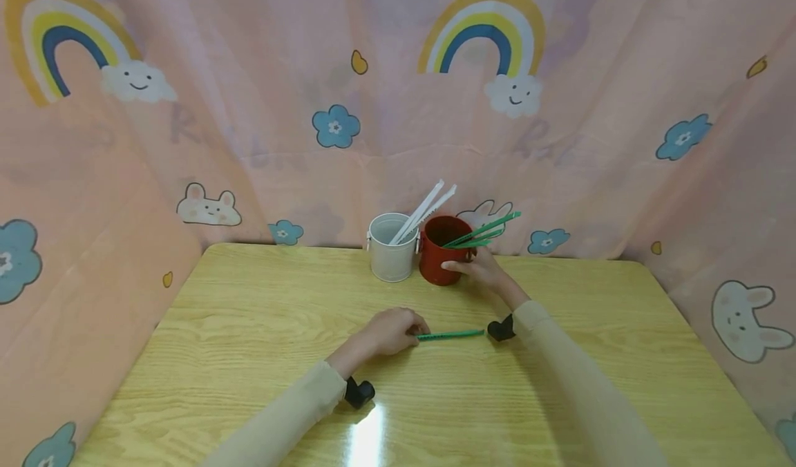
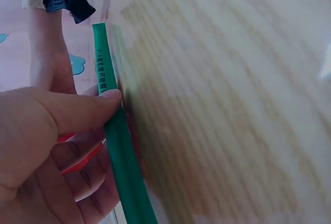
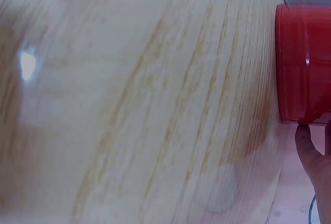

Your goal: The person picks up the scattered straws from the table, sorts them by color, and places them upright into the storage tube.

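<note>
In the head view my left hand is low over the middle of the table and pinches a green wrapped straw, which points right. The left wrist view shows the thumb pressed on the straw, with dark printing along its wrapper. My right hand holds the right side of a red bucket, the thumb across its front. Several green wrapped straws lean out of this bucket to the right. In the right wrist view, fingertips touch the side of the red bucket.
A white bucket stands just left of the red one, with white wrapped straws leaning out of it. Both are near the back edge of the wooden table. Behind hangs a pink patterned curtain.
</note>
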Motion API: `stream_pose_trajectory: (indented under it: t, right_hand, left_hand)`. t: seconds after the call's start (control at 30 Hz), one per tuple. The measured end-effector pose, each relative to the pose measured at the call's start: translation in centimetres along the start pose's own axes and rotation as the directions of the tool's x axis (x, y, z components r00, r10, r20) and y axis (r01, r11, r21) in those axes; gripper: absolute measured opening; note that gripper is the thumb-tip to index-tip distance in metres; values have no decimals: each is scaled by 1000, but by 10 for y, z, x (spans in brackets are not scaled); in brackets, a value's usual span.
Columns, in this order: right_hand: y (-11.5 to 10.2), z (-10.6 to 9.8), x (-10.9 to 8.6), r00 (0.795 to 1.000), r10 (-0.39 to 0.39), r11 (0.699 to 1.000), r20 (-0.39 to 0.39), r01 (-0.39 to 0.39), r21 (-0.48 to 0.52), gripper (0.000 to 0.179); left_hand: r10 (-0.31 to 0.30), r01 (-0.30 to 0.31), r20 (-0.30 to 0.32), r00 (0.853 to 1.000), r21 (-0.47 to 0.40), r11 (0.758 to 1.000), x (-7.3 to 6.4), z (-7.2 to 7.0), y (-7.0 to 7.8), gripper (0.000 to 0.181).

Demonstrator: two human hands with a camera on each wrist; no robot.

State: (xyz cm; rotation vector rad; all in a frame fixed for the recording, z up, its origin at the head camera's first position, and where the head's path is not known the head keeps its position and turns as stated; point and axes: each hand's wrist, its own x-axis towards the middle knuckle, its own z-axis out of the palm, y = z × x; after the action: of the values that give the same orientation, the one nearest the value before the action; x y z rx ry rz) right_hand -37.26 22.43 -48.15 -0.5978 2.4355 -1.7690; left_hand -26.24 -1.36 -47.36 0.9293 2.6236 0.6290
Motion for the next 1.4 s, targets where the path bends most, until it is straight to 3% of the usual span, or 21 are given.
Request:
stream_pose_trajectory:
  t: [0.4, 0.57, 0.8, 1.03, 1.17, 1.4]
  right_hand:
    - [3, 0, 0, 1000, -20, 1000, -12, 19, -12, 72]
    - [-2, 1, -2, 1000, -15, 1000, -1, 15, -10, 72]
    - [-26, 1, -9, 1000, -26, 999, 4, 26, -18, 64]
    - [-27, 1, -11, 998, -70, 997, -10, 69, -22, 48]
    - [-24, 0, -10, 999, -40, 999, -12, 40, -30, 42]
    - [-20, 1, -6, 999, -34, 999, 12, 34, -12, 68]
  left_hand:
    - [-27, 22, -72, 997, -69, 997, -2, -16, -4, 22]
    - [-42, 29, -134, 990, -96, 995, -2, -25, -4, 23]
    - [-64, 26, -234, 970, -161, 987, -2, -35, -4, 21]
    - [-71, 10, -331, 941, -184, 983, 2, -45, 0, 21]
    - [-67, -13, -374, 925, -208, 978, 4, -51, 4, 22]
    - [-55, -55, -408, 911, -254, 966, 6, -61, 7, 22]
